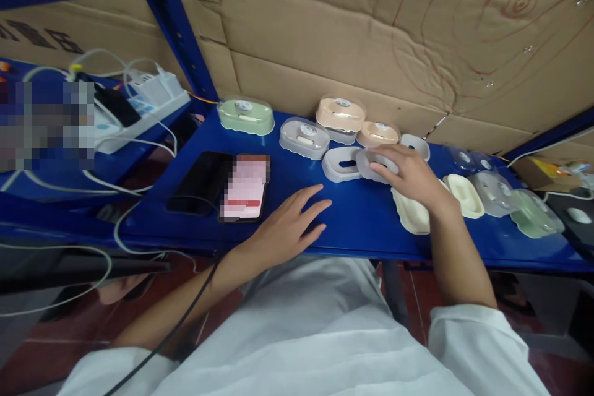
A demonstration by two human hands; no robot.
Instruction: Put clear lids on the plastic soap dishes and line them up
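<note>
Grey plastic, pale and rounded, makes up the shell under the right hand, whose thumb and fingers are bent to grip its right side. It sits toward the back of the blue table, right of the middle, its left end against or overlapping a matching grey piece with a dark oblong slot. Whether the shell is lifted or resting, I cannot tell

Left of these, and nearer the table's front edge, the left hand is open, palm down, fingers spread, with nothing in its grasp

Just behind the right hand stands a small pale tray; a cream tray lies partly beneath the right wrist, and another cream tray lies just to its right

Farther back are lidded cases: a grey case, a peach case stacked on another grey one, a smaller-looking peach case beside them, and a green case at the left. More stand at the right end, among them a green case

Left of the left hand lies a lit phone, next to a black object. Brown cardboard walls off the back
</note>
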